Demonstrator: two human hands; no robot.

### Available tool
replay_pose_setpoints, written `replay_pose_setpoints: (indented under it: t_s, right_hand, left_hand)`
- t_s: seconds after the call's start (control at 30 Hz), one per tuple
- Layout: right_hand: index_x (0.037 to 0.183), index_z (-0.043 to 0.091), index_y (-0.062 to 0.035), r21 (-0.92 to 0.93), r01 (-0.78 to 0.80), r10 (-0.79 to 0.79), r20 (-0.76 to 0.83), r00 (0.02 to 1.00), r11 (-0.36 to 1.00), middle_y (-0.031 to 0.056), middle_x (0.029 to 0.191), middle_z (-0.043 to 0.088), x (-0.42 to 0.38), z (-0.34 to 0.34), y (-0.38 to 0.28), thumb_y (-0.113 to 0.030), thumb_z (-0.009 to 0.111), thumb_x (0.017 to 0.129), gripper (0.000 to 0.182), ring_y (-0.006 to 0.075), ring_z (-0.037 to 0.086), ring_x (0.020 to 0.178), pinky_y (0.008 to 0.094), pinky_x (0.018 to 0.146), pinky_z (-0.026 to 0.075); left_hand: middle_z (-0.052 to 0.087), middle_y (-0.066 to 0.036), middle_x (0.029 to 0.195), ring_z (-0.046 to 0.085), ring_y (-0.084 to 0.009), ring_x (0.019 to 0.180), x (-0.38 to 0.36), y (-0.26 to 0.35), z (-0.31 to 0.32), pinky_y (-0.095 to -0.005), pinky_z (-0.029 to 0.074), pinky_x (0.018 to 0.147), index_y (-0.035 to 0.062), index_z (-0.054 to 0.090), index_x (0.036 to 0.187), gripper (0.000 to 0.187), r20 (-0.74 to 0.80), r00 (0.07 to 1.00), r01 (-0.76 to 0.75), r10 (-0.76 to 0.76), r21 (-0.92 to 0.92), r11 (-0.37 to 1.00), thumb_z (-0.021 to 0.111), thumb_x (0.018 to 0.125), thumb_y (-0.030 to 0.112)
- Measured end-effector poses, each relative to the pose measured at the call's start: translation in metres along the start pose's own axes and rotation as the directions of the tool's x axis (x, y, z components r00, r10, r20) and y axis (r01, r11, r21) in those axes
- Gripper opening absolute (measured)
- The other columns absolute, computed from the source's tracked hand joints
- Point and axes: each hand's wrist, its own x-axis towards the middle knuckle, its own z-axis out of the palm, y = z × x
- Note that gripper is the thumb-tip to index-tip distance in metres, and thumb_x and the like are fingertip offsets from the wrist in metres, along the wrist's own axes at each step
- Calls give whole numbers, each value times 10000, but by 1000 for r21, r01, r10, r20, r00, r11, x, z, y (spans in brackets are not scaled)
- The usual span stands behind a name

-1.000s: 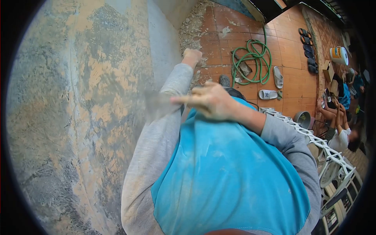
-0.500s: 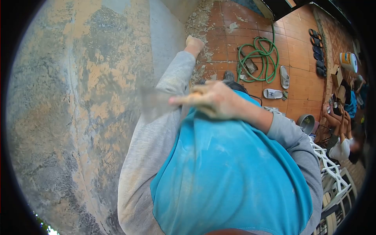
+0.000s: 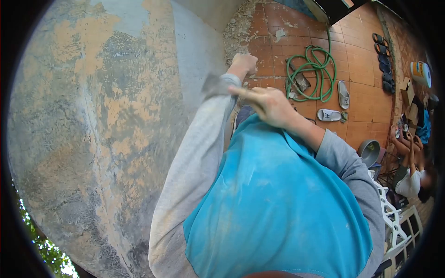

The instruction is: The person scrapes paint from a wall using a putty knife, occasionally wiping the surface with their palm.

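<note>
My right hand (image 3: 274, 107) is wrapped around the handle of a scraper (image 3: 215, 87). The scraper's wide grey blade, blurred by motion, points left and overlaps my left forearm in this view. My left hand (image 3: 245, 64) is curled into a fist at the end of an outstretched arm, with no tool sticking out of it. Behind that fist lie pale flakes of scraped material (image 3: 237, 34). A patchy wall (image 3: 125, 111) with peeling tan and grey areas fills the left side.
Orange floor tiles (image 3: 366, 104) carry a coiled green hose (image 3: 320, 67), a pair of white slides (image 3: 329, 115), a row of dark sandals (image 3: 384, 64) and a grey metal basin (image 3: 369, 153). At the far right sit a white bucket (image 3: 421, 74) and a seated person (image 3: 410, 183).
My right hand has moved up and slightly right with the scraper, whose blade has shifted away from the wall side. My left fist has moved slightly right and down in view.
</note>
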Motion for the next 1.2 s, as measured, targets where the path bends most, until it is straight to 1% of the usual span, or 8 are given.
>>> replay_pose_setpoints:
  t_s: [0.1,0.17,0.33,0.5,0.63,0.77,1.0,1.2]
  right_hand:
    - [1557,454,-248,245,-455,477,-35,878,856,139,836,657,0,-35,17,-137,535,1033,542,267,663,750,406,710,511]
    - [1588,398,-188,367,-537,584,-20,812,759,93,805,584,-1,-36,15,-108,506,1040,564,171,585,699,355,705,497]
    - [1549,435,-98,593,-485,558,71,827,643,108,962,640,50,24,-5,-121,509,1030,525,189,624,828,341,799,508]
    - [1413,584,-59,563,-229,427,-249,869,794,161,1089,657,140,97,-41,-177,561,986,444,297,642,985,418,920,474]
    - [1085,759,-82,93,-188,209,-381,901,978,104,1116,635,189,77,-44,-263,687,864,295,254,569,1095,387,977,389]
    - [961,735,-60,282,249,-47,-571,819,926,116,1079,653,233,109,-25,-222,687,866,194,274,574,1075,409,998,405]
    - [885,735,-26,772,299,115,-430,896,560,88,802,666,272,143,-9,-200,593,942,231,270,637,916,443,991,436]
    - [882,752,-45,763,412,59,-504,862,499,3,606,595,280,144,7,-253,576,997,296,188,571,700,418,932,451]
  left_hand:
    - [742,-191,1133,700,-301,1114,-13,-5,35,-432,509,957,76,690,1251,427,-214,970,-45,-112,-617,786,611,966,384]
    - [728,-189,1162,688,-309,1129,-53,-7,52,-446,511,972,32,655,1288,579,-50,991,-14,-123,-960,281,534,996,517]
    - [679,-181,1254,669,-300,1128,-136,-19,0,-452,523,945,-32,520,1372,875,-145,980,-198,-136,-789,-581,335,1001,739]
    - [611,-55,905,610,-165,757,-159,-85,-64,-353,526,764,28,524,1247,539,-186,888,-442,-421,-603,-664,555,1012,512]
    - [432,26,721,446,-79,538,-162,-147,-79,-289,484,633,131,517,935,233,-142,904,-426,-403,-366,-828,690,973,283]
    - [447,2,751,439,-76,539,-164,-164,-92,-234,462,627,112,514,870,304,-55,933,-358,-356,-239,-902,704,960,331]
    - [467,8,803,431,-67,536,-160,-208,-67,-207,430,545,96,528,917,335,-269,913,-360,-307,-175,-916,665,996,391]
    - [470,0,845,408,-74,555,-152,-207,-64,-229,412,572,79,572,1044,281,-178,839,-542,-515,-175,-822,591,1050,359]
